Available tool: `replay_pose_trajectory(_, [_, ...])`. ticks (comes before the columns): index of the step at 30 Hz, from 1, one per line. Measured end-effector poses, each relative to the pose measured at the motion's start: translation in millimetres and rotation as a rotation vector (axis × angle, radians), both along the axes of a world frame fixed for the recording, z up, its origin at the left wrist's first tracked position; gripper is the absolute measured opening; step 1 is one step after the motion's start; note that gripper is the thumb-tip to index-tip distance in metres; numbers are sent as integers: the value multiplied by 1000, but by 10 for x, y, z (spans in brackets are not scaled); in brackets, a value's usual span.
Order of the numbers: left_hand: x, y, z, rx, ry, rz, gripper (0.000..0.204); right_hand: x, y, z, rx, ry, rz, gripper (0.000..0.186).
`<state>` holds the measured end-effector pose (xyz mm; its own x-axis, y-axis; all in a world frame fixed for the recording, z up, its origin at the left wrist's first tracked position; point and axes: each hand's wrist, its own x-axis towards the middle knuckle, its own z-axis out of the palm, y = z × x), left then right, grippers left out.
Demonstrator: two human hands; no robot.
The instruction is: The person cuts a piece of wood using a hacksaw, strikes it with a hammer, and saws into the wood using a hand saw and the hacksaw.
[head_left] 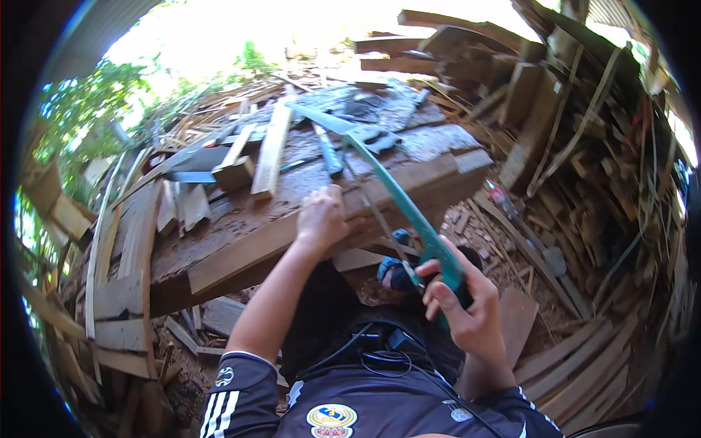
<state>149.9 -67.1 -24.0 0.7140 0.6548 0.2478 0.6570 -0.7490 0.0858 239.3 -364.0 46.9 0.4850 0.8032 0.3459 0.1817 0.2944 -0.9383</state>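
My right hand [467,303] is wrapped round the handle of a hacksaw [400,197] with a teal frame. The saw slants up and away to the left, and its thin blade passes over the front edge of a rough wooden workbench [234,263]. My left hand [323,215] rests at that edge, just left of the blade, with its fingers curled. What those fingers hold, if anything, is hidden. Beyond it lie a tool with a blue handle [328,152], a pale wooden strip [272,153] and a handsaw [332,123] with a dark handle.
Short wood blocks [234,174] sit on the bench's left part. Stacked boards and beams [537,95] rise at the right and back. Scrap wood and chips [467,226] cover the ground, with a plastic bottle [502,197] among them. A cable [387,358] loops across my lap.
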Motion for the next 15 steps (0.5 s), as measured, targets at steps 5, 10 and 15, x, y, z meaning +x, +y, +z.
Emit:
replay_pose_trajectory(5, [36, -18, -43, -35, -8, 4, 78, -1, 50, -45, -116, -164, -117, 47])
replay_pose_trajectory(10, [34, 4, 5, -73, 2, 9, 81, 111, 749, -434, -100, -371, -184, 45])
replay_pose_trajectory(15, [37, 28, 34, -101, 24, 38, 91, 254, 1328, -547, -8, -608, -268, 45])
